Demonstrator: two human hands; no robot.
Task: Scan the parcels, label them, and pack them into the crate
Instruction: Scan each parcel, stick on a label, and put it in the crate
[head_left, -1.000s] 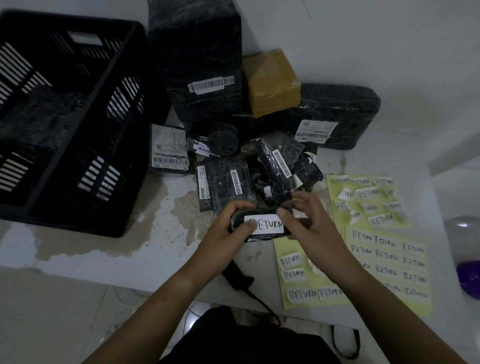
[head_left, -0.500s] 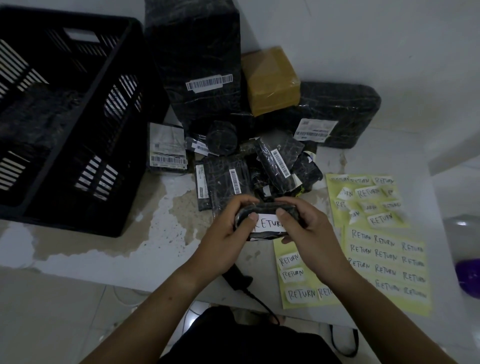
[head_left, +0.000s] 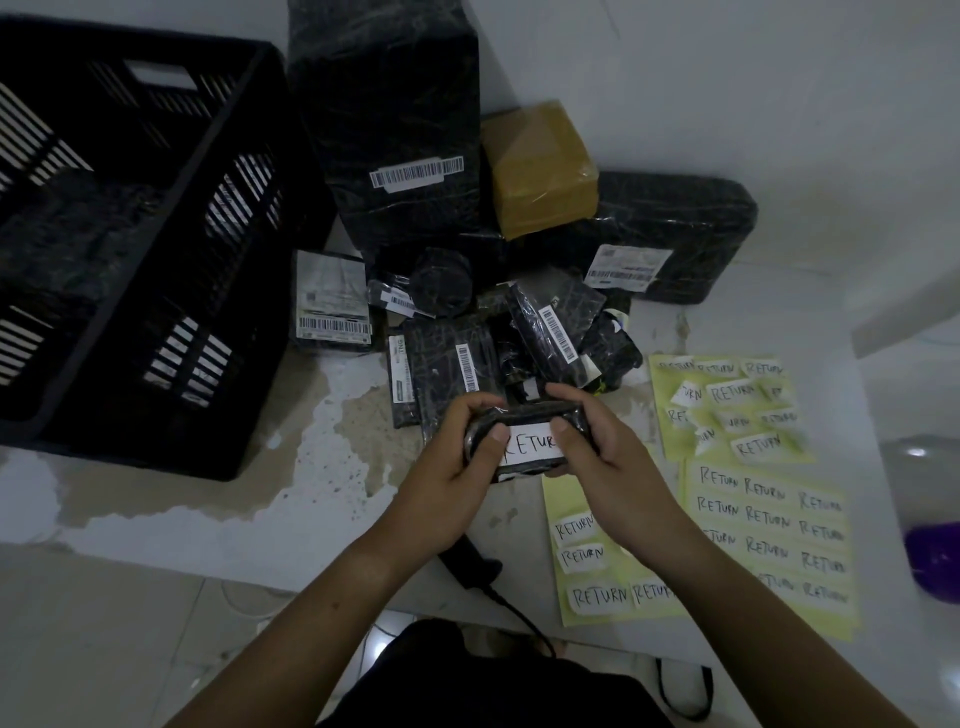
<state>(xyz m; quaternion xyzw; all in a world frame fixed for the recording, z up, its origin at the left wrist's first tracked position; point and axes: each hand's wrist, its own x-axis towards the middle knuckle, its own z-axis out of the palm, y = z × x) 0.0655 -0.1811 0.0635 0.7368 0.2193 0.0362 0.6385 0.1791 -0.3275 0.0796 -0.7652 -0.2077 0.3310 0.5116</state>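
Observation:
I hold a small black wrapped parcel (head_left: 524, 415) over the table's front middle with both hands. A white label reading RETURN (head_left: 530, 446) lies on its top face. My left hand (head_left: 447, 467) grips the parcel's left end, thumb on the label's left edge. My right hand (head_left: 602, 457) grips the right end, thumb pressing the label's right edge. The black crate (head_left: 156, 312) stands at the left with dark wrapped parcels inside. A pile of black barcoded parcels (head_left: 545, 327) lies just beyond my hands.
Yellow-green sheets of RETURN stickers (head_left: 769, 525) lie to the right of my hands. A tall black parcel (head_left: 389, 130), a brown box (head_left: 540, 166) and a long black parcel (head_left: 670, 234) stand at the back wall. A black barcode scanner (head_left: 470, 564) with cable lies under my left wrist.
Both hands have closed in on the parcel. My thumbs have slid over the RETURN label, covering its ends, and the parcel has tilted slightly toward me.

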